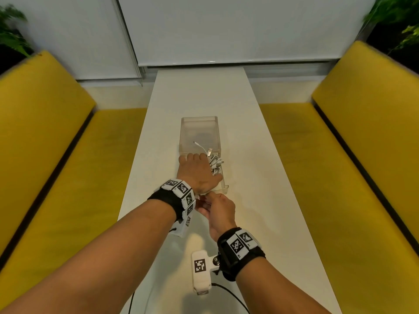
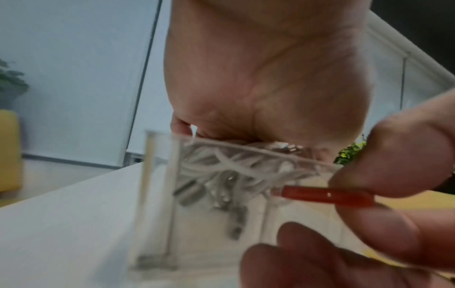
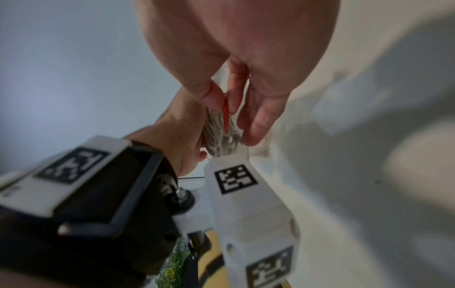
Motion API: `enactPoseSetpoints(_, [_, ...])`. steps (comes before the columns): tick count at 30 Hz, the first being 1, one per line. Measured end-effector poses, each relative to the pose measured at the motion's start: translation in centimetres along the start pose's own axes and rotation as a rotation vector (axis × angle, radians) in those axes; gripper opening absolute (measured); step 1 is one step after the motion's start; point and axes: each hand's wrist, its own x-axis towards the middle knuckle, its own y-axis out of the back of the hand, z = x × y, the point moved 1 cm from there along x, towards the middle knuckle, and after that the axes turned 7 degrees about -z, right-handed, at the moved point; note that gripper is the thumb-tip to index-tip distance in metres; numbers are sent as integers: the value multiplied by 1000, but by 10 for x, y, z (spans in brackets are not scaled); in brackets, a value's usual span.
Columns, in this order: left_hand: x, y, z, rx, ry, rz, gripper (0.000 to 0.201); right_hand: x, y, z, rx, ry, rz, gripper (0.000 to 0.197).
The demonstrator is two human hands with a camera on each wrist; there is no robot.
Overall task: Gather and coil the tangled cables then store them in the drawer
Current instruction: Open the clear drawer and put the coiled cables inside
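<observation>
A clear plastic drawer (image 1: 225,188) stands pulled out of its clear housing (image 1: 199,128) on the white table (image 1: 204,91). A bundle of white cables (image 1: 215,165) with silver plugs lies in the drawer. My left hand (image 1: 203,165) reaches down into the drawer, fingers curled over the bundle and thumb beside it. In the left wrist view the cables (image 2: 221,169) show through the drawer front (image 2: 172,194) under my palm. My right hand (image 1: 204,198) pinches a thin red handle tab (image 2: 320,194) at the drawer's front, also seen as the red tab (image 3: 225,115) between thumb and finger.
Yellow benches (image 1: 56,155) (image 1: 353,155) run along both sides of the narrow table. White blinds (image 1: 226,30) hang behind the far end, and plants (image 1: 11,32) stand in the back corners. A loose cable end (image 1: 199,145) lies further back inside the housing.
</observation>
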Motion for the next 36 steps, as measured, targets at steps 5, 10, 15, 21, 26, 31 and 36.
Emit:
enactPoseSetpoints(5, [-6, -6, -10, -165, -87, 119, 67, -2, -1, -4, 13, 14, -14, 11])
enactPoseSetpoints(10, [-11, -10, -12, -288, -108, 212, 39, 1, 0, -5, -5, 7, -4, 15])
enactPoseSetpoints(15, [-7, -7, 0, 3, -60, 115, 34, 1, 1, -5, -8, 20, -21, 8])
enactPoseSetpoints(21, [-3, -2, 14, 197, 58, 15, 36, 1, 3, -7, -21, 20, -18, 4])
enactPoseSetpoints(26, [-3, 2, 17, 378, 53, -63, 39, 3, 4, -5, -21, 10, -24, 15])
enactPoseSetpoints(31, [-5, 1, -4, 125, -130, -85, 68, 3, 4, -6, -17, 23, -39, 13])
enactPoseSetpoints(36, [-7, -7, -5, -83, -139, -77, 77, 3, 6, -8, -17, 49, -35, 18])
